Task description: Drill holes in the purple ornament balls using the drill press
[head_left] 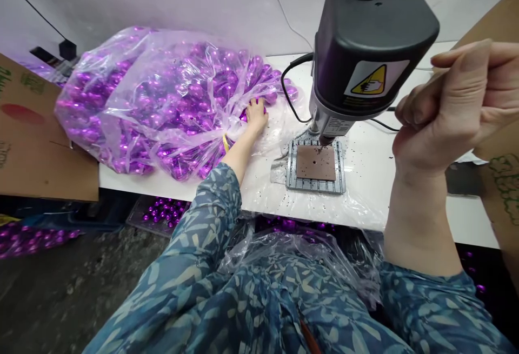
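Left grip (256, 115): closed over purple baubles (244, 114). Right grip (454, 108): curled beside drill press (375, 29); holding what, we cannot tell.

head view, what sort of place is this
Probably a small workshop: a drill stands on a white table, beside a large clear bag of shiny purple balls, with cardboard at both sides.
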Motion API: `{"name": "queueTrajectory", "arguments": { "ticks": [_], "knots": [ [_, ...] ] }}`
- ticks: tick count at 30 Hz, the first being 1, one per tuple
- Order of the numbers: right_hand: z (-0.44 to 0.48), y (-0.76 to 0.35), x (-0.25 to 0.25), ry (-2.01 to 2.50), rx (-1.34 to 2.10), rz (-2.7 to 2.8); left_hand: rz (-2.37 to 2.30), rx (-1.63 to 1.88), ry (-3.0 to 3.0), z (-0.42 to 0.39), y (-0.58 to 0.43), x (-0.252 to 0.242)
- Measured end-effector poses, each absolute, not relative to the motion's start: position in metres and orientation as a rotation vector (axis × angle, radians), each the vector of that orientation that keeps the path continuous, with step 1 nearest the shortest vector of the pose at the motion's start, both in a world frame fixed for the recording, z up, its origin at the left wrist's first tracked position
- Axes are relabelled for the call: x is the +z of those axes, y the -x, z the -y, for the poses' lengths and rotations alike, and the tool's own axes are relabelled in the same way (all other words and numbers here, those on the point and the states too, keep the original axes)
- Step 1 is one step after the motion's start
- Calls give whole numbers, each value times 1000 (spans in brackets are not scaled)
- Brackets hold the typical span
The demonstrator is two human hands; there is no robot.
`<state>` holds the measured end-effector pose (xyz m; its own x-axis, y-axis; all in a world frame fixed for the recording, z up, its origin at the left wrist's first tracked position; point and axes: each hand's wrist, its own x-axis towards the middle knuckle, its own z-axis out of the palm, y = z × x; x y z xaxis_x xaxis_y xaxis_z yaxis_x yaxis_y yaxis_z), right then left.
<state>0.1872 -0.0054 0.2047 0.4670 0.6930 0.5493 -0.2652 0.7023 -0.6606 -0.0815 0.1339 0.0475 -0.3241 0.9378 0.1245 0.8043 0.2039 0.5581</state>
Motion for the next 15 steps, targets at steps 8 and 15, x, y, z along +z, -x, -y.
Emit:
{"name": "queueTrajectory", "arguments": {
  "ticks": [8, 15],
  "knots": [
    [9, -185, 205, 586, 629, 870, -1162, 1120, -877, -55, 63, 49],
    [-12, -189, 194, 380, 459, 1038, -936, 1073, -1084, 12, 42, 38]
  ]
}}
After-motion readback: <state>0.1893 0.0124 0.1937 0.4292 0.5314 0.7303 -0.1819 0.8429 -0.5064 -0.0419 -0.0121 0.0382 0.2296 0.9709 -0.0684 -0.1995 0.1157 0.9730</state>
